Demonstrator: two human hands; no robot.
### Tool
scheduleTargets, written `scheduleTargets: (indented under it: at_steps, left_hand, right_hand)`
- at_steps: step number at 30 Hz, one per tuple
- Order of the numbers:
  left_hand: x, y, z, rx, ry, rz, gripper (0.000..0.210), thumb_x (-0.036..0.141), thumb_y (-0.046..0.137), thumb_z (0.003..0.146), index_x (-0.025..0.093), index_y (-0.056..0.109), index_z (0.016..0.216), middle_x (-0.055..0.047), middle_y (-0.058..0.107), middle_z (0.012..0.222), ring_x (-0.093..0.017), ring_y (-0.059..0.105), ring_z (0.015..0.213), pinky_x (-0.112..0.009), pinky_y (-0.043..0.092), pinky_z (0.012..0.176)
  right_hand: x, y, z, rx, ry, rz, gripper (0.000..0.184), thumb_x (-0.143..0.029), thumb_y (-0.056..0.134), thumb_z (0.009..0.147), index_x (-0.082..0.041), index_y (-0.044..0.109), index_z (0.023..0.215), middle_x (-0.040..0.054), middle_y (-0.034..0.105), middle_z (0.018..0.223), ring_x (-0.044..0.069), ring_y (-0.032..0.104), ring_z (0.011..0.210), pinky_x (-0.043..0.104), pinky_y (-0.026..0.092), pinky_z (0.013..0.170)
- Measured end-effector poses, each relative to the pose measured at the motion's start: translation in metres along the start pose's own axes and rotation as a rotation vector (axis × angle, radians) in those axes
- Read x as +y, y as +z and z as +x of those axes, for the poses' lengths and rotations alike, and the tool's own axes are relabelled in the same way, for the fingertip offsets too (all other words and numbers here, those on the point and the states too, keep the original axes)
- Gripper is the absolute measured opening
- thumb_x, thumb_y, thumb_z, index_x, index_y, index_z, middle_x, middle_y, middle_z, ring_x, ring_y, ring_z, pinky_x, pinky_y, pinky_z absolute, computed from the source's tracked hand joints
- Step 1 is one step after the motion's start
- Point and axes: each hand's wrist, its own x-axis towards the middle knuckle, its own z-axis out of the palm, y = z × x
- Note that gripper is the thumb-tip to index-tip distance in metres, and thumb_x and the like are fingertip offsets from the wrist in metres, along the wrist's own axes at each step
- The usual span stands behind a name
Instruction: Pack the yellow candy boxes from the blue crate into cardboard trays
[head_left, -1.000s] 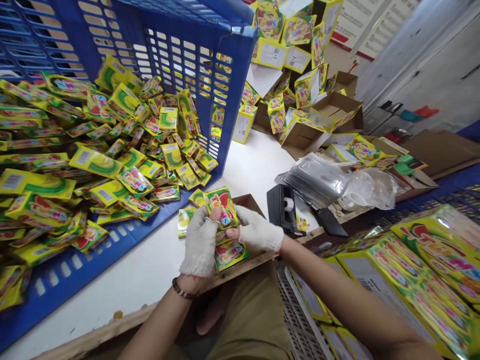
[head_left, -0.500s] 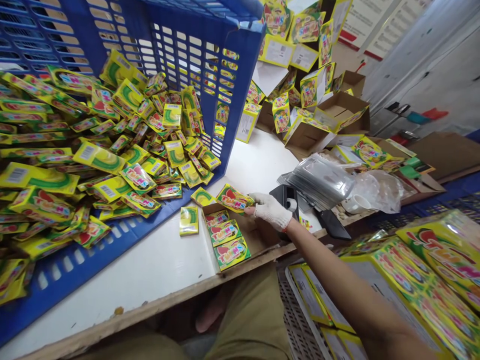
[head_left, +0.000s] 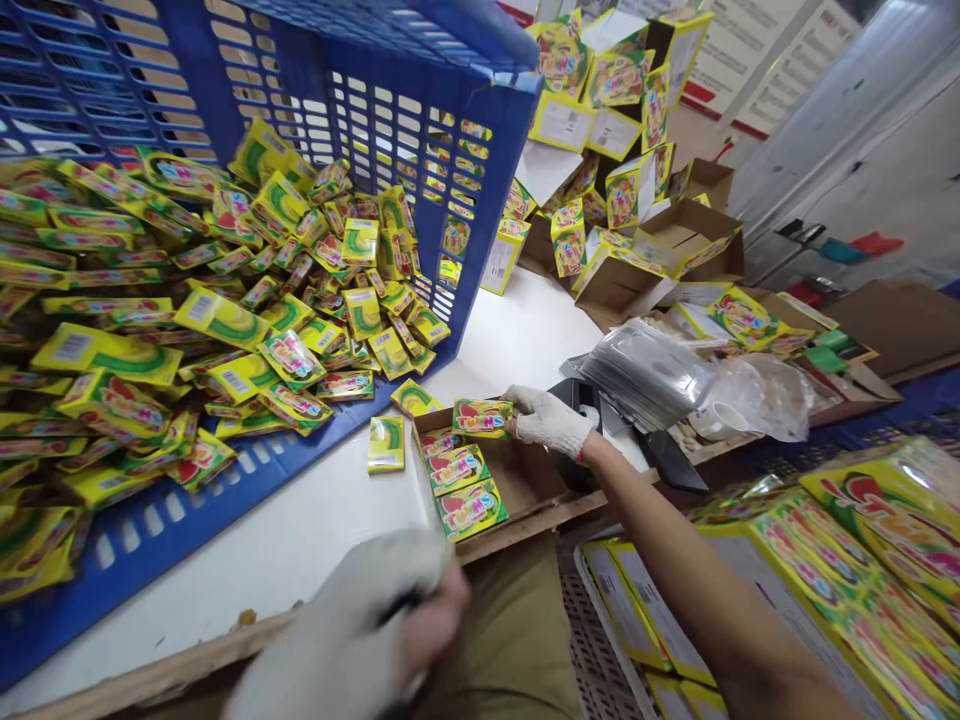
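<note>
My right hand (head_left: 551, 418), in a white knit glove with bare fingertips, is closed on one end of a small yellow-green TWINS box (head_left: 482, 417). That box is over the far side of an open cardboard tray (head_left: 536, 470). Inside the tray, a column of similar small boxes (head_left: 471, 508) lies label up along the left end. My left hand (head_left: 360, 630), also gloved, is at the bottom in front of the table edge. Motion smears its fingers, which look curled; whether they hold anything is unclear. A single small box (head_left: 386, 445) and another (head_left: 415, 398) lie beside the tray.
A tilted blue crate (head_left: 480, 240) full of small boxes covers the left. Empty display cartons (head_left: 622, 270) pile up at the back. Clear plastic trays (head_left: 649, 370), a black tape dispenser (head_left: 574, 395) and a white cup (head_left: 716, 422) are to the right. Packed cartons (head_left: 810, 570) stand lower right.
My left hand has come into view from below. My right hand has levelled the small box, which was slanted, and it now covers part of the farthest box in the tray.
</note>
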Motion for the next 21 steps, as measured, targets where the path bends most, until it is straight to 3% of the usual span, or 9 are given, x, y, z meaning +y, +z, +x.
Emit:
scheduleTargets:
  at_steps: [3,7,11,16,18,21]
  left_hand:
    - [0.004,0.028,0.040,-0.041,0.046,0.263,0.029,0.046,0.055,0.089,0.021,0.067,0.097,-0.008,0.064,0.112,-0.028,0.055,0.108,-0.049,0.043,0.100]
    - [0.004,0.049,0.067,-0.105,0.000,0.614,0.059,0.064,0.058,0.079,0.013,0.068,0.107,-0.019,0.061,0.123,-0.038,0.050,0.119,-0.060,0.029,0.110]
    - [-0.006,0.054,0.065,-0.218,-0.005,0.691,0.061,0.055,0.064,0.076,0.012,0.065,0.119,-0.023,0.056,0.132,-0.040,0.049,0.121,-0.057,0.038,0.102]
    - [-0.020,0.058,0.061,-0.184,0.042,0.696,0.056,0.040,0.063,0.078,0.013,0.060,0.126,-0.020,0.055,0.133,-0.037,0.050,0.119,-0.053,0.040,0.100]
    - [-0.022,0.059,0.061,-0.182,0.047,0.692,0.055,0.039,0.062,0.078,0.012,0.059,0.126,-0.020,0.055,0.133,-0.036,0.050,0.118,-0.052,0.040,0.100]
    - [-0.023,0.059,0.062,-0.185,0.036,0.685,0.051,0.038,0.062,0.078,0.011,0.061,0.121,-0.020,0.056,0.130,-0.035,0.050,0.117,-0.051,0.040,0.100]
  right_hand:
    - [0.000,-0.001,0.000,-0.023,0.034,-0.015,0.042,-0.021,0.058,0.070,-0.018,0.054,0.112,-0.0070,0.053,0.060,0.008,0.044,0.048,0.018,0.030,0.044]
    - [-0.003,-0.007,-0.003,-0.038,0.000,-0.128,0.034,-0.019,0.055,0.070,-0.018,0.061,0.104,-0.0058,0.053,0.060,0.009,0.045,0.050,0.020,0.033,0.048]
    - [-0.004,-0.001,0.005,-0.040,0.038,-0.168,0.027,-0.018,0.055,0.069,-0.019,0.065,0.094,-0.0043,0.055,0.055,0.011,0.046,0.050,0.023,0.033,0.049]
    - [-0.001,0.039,0.029,-0.012,0.131,-0.101,0.006,-0.023,0.056,0.075,-0.019,0.060,0.072,-0.0022,0.052,0.050,0.011,0.047,0.047,0.023,0.033,0.047]
    - [0.002,0.054,0.035,0.019,0.127,-0.093,0.011,-0.028,0.060,0.076,-0.018,0.057,0.071,-0.0016,0.054,0.055,0.011,0.048,0.051,0.023,0.034,0.049]
    - [0.009,0.065,0.037,0.048,0.104,-0.031,0.025,-0.032,0.072,0.067,-0.019,0.058,0.082,-0.0027,0.056,0.063,0.012,0.050,0.061,0.022,0.037,0.054]
